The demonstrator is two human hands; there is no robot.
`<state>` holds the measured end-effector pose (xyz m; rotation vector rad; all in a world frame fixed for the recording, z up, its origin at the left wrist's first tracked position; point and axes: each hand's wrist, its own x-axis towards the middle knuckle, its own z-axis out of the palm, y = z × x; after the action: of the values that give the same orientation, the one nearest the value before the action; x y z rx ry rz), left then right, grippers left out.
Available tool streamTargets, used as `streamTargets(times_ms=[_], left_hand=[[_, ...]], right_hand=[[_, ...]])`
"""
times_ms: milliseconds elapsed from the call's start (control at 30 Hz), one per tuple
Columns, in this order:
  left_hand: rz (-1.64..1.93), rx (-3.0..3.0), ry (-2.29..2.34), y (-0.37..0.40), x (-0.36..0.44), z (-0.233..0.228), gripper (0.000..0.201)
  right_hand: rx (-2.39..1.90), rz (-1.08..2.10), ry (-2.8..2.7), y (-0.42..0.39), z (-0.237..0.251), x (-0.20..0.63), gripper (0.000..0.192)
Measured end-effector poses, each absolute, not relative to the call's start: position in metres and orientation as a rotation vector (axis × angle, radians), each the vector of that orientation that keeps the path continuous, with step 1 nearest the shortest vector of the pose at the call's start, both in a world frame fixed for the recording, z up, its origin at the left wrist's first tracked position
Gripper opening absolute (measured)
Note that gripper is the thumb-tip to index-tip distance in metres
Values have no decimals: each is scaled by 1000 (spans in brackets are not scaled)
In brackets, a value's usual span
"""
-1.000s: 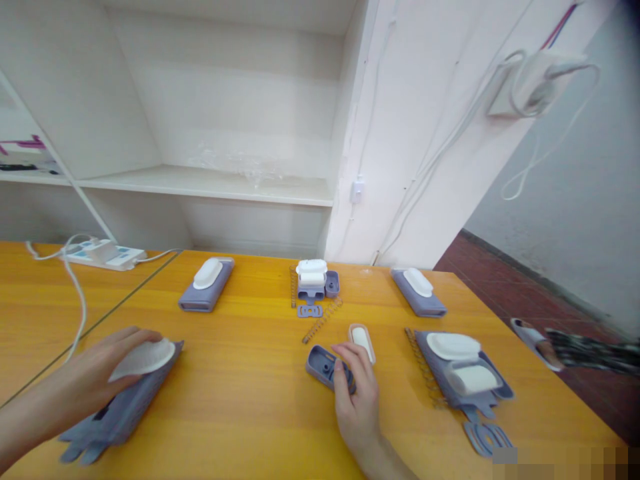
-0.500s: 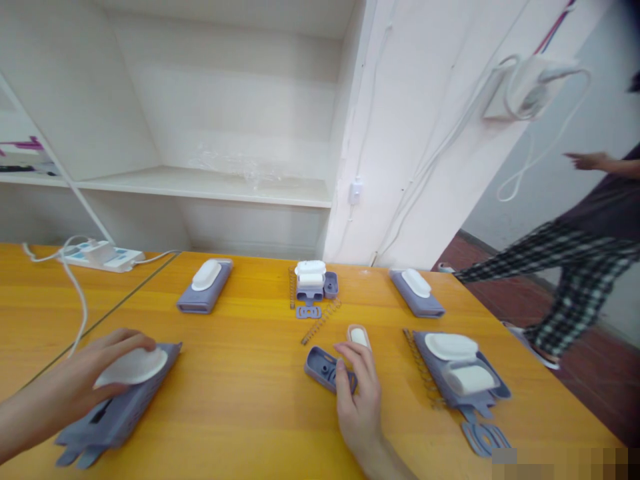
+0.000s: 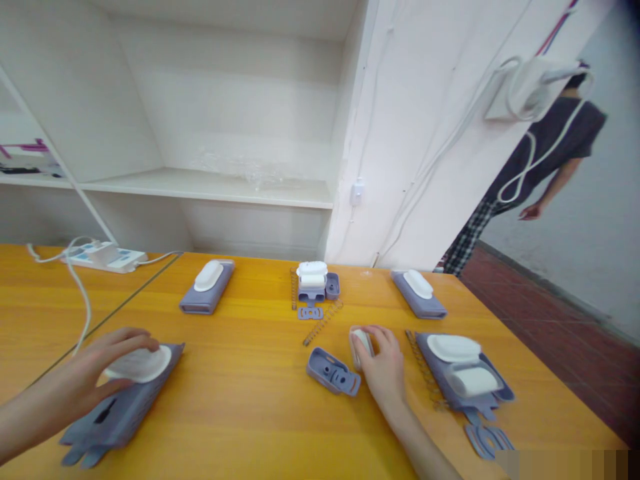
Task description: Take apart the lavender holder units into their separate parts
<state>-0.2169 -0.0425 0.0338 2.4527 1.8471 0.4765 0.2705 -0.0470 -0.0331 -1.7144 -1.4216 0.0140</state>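
Note:
My left hand (image 3: 107,360) curls over a white oval cap (image 3: 145,365), thumb on the near side and fingers on the far side. Under that cap lies a flat purple-grey case (image 3: 120,413), with two tabs at its near end and a dark slot. My right hand (image 3: 385,363) is closed round a small clear case with a white insert (image 3: 361,345) at the table's middle. Just left of it rests an open purple-grey tray (image 3: 325,370), a flat slotted plate (image 3: 347,381) lying across its right end.
Loose springs (image 3: 323,323) lie beyond the tray, near a white-and-purple part set (image 3: 313,283). Capped cases stand at back left (image 3: 207,287) and back right (image 3: 419,293). Another part set (image 3: 465,373) is at right. A power strip (image 3: 107,257) sits far left. A person (image 3: 545,153) is beyond the table.
My right hand has moved from the purple-grey tray to the small clear case and closed round it. My left hand stays on the white cap. The person in the background has moved farther off.

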Motion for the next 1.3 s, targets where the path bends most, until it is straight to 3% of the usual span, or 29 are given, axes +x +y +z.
streamTargets(times_ms=[300, 633, 800, 933, 1133, 1300], left_hand=[[519, 2528, 1733, -33, -235, 15, 38], [559, 2567, 1727, -50, -165, 44, 40], [642, 2758, 1615, -68, -122, 40, 43], [710, 2925, 1499, -90, -81, 36, 50], [738, 3066, 1006, -112, -32, 21, 52], [642, 2969, 994, -119, -18, -7, 54]], right_hand=[[-1820, -53, -1601, -49, -26, 270, 31], [-1752, -265, -1720, -51, -31, 272, 30], [-1402, -407, -1629, -65, -9, 261, 53], [-1136, -340, -1893, -94, 5, 230, 68], [-957, -162, -2194, -123, -10, 177, 58], [-990, -37, -2226, -121, -19, 170, 49]])
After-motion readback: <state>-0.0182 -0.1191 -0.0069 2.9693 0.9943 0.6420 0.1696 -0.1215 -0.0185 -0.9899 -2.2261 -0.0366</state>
